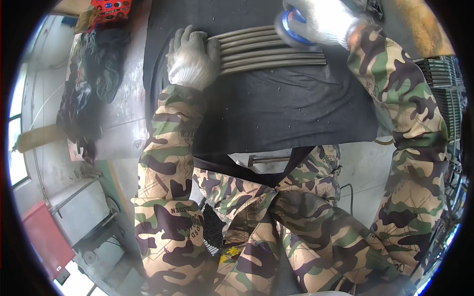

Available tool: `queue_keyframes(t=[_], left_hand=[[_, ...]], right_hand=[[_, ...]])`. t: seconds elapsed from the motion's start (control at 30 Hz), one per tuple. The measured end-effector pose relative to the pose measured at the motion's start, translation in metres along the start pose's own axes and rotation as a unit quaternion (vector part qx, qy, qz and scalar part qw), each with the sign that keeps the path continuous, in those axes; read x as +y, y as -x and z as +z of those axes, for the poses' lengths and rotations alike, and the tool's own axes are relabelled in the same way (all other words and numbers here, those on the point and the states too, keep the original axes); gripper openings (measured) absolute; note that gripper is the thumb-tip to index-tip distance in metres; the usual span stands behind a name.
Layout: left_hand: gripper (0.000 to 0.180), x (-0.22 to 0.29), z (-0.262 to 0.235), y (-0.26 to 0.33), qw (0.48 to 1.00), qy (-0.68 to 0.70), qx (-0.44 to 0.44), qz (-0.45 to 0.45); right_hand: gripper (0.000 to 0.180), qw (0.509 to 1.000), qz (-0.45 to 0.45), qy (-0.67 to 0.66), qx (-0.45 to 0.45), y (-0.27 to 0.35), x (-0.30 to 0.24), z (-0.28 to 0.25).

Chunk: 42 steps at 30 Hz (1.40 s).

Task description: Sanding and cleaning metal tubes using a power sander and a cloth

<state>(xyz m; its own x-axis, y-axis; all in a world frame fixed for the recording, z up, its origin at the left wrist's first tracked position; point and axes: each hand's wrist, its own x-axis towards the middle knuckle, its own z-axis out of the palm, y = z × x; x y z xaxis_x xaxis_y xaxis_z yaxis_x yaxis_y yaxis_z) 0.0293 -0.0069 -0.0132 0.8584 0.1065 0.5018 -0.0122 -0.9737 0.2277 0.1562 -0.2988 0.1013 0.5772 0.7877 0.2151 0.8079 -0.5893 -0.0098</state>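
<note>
Several slim metal tubes (276,63) lie side by side across a black cloth, grey and shiny. At their left ends rests my left hand (191,58) in a white knit glove, fingers stretched out over the cloth and thumb beside the tube ends. My right hand (323,22), gloved in white too, grips a round blue-rimmed object (292,30) over the right part of the tubes. Its exact kind is hard to make out, and the glove hides part of it. Some tube ends are hidden beneath it.
The black cloth (276,113) is dotted with small specks. Dark crumpled cloth (106,66) lies on the table's left side near a red patterned item (111,11). Stacked metal rods (439,74) stand at the right. A red panel (47,237) is at the lower left.
</note>
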Motion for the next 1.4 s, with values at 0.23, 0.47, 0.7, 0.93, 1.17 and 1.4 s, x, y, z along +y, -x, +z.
queue_keyframes(t=[0.23, 0.47, 0.7, 0.93, 1.17, 1.4], left_hand=[[0.030, 0.003, -0.006, -0.006, 0.998, 0.036, -0.045, -0.028], [0.023, 0.004, -0.018, -0.001, 0.997, 0.077, -0.010, 0.007], [0.043, 0.005, -0.018, -0.001, 1.000, 0.024, 0.001, 0.005], [0.050, 0.007, -0.024, 0.000, 0.997, -0.032, -0.065, 0.028], [0.049, 0.007, -0.012, 0.010, 0.998, -0.022, -0.062, -0.001], [0.049, 0.014, -0.011, 0.007, 0.998, -0.005, -0.061, -0.020]], right_hand=[[0.028, 0.997, -0.043, -0.027, -0.051, 0.014, -0.017, -0.007], [0.037, 0.998, -0.023, 0.031, -0.054, 0.008, -0.005, -0.012], [0.033, 0.997, -0.038, 0.042, -0.044, 0.003, -0.019, -0.015], [0.031, 0.994, -0.071, 0.007, -0.078, -0.004, -0.035, -0.010], [0.027, 0.996, -0.088, 0.018, -0.026, 0.002, -0.033, 0.007], [0.028, 0.998, -0.053, 0.023, -0.023, -0.015, -0.046, 0.015]])
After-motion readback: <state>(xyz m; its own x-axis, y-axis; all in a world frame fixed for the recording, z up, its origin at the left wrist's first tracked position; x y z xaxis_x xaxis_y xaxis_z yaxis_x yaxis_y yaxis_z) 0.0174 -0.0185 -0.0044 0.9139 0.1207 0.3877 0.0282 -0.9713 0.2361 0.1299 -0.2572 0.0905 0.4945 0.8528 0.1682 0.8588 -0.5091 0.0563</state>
